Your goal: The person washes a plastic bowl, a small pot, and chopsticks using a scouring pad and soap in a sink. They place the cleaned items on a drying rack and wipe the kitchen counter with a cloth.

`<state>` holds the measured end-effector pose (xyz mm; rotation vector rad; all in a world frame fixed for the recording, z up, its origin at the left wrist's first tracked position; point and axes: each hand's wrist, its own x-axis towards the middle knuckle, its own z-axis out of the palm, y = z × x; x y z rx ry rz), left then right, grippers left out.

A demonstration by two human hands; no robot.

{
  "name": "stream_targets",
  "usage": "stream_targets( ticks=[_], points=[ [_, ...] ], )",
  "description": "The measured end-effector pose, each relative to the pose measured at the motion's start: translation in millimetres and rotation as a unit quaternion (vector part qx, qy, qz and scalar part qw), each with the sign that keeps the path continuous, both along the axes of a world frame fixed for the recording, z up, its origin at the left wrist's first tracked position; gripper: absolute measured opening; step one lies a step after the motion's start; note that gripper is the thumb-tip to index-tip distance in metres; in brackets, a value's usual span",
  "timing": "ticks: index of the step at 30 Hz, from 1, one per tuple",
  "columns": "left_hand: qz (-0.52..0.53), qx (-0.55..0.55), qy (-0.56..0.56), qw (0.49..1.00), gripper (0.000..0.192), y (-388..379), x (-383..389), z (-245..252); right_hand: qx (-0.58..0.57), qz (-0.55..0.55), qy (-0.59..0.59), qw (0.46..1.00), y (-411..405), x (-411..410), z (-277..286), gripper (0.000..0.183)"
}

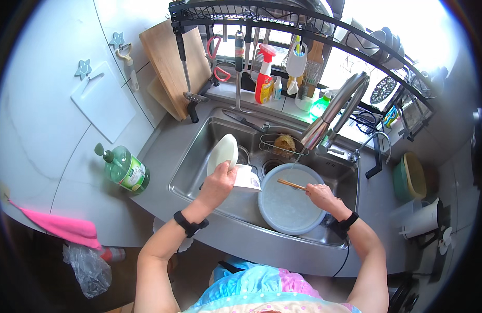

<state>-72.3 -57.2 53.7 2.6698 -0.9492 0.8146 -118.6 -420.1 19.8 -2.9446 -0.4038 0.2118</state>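
My left hand (215, 186) grips a white dish (221, 150), tipped on edge above the left part of the steel sink (241, 205). Against the same hand is a white bowl (247, 179) with a printed pattern, tilted on its side. Between the fingers of my right hand (325, 197) are wooden chopsticks (291, 184), pointing left over a pale blue basin (289, 230). The basin stands in the right part of the sink with cloudy water in it. From the steel faucet (315, 131) a thin stream runs down into the basin.
Along the sink's back edge lie a knife (243, 119) and a wire holder with a scrubber (284, 145). A green pump bottle (127, 170) stands left on the counter. Behind are cutting boards (178, 66), a red spray bottle (265, 76) and an overhead dish rack (260, 25).
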Motion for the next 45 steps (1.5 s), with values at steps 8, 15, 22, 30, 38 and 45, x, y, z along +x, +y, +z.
stream_targets(
  ticks=[8,15,22,30,38,45],
  points=[
    [0.007,-0.16,0.107,0.981,0.036,-7,-7,8,0.284,-0.021,-0.143,0.948,72,-20,72,0.039],
    [-0.088,-0.24,0.105,0.961,0.042,-27,-19,16,0.16,0.106,-0.249,0.949,110,-28,121,0.051],
    [-0.095,-0.223,0.09,0.966,0.038,-23,-19,5,0.314,0.052,-0.432,0.844,42,1,128,0.026],
    [-0.079,-0.188,0.09,0.975,0.033,-14,-20,3,0.03,-0.284,-0.336,0.898,-82,40,34,0.022],
    [-0.075,-0.19,0.052,0.978,0.033,-18,-24,12,0.172,-0.06,-0.368,0.912,-52,29,46,0.041],
    [-0.116,-0.206,0.097,0.967,0.034,-53,-24,16,-0.053,-0.182,-0.356,0.915,-98,54,27,0.019]
  ],
)
